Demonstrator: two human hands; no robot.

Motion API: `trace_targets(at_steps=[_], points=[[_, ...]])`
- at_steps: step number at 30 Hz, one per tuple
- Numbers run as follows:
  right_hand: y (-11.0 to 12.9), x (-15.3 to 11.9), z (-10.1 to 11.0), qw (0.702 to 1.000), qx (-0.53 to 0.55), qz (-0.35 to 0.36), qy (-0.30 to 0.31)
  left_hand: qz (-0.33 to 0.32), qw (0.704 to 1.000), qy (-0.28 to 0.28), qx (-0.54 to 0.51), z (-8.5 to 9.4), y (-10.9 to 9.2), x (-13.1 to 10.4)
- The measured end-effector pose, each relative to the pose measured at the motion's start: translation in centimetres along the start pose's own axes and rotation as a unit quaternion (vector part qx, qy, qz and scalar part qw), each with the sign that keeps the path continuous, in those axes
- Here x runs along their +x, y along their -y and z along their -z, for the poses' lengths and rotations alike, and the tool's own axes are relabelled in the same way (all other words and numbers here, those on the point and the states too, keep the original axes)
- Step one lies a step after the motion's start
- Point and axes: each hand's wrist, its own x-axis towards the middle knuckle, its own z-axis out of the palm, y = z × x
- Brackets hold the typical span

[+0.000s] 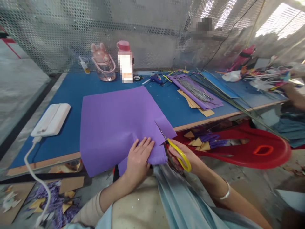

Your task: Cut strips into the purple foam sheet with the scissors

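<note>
Head view: our left hand (pixel 138 159) presses flat on the purple sheet (pixel 114 124) just beside the cut; our right hand (pixel 184 156) clasps the yellow scissors (pixel 177 152), blades in the slit. We keep the sheet taut there.

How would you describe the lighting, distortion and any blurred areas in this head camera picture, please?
Head view: daylight blows out the window at top right; wide-angle distortion bows the blue table edge; the purple sheet, left hand and scissors in the right hand are sharp; the pink bottle label is pixelated.
</note>
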Motion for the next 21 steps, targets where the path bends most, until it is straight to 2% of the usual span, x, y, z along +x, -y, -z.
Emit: trace_targets(at_steps=[5,8,14,21], points=[[0.1,-2.1,0.7,0.999,-0.036,-0.026,-0.006,0.010,1.000,0.011,0.008,-0.1,0.0,0.1],[0.2,-2.7,0.7,1.000,-0.027,-0.014,0.005,0.018,1.000,0.021,0.004,-0.3,0.1,0.1],[0.2,-0.5,0.1,1.000,0.013,0.000,0.002,0.004,1.000,0.023,-0.005,-0.2,0.0,0.1],[-0.1,1.5,-0.4,0.998,0.056,0.023,-0.021,-0.026,0.999,0.038,-0.011,0.2,-0.9,0.2]])
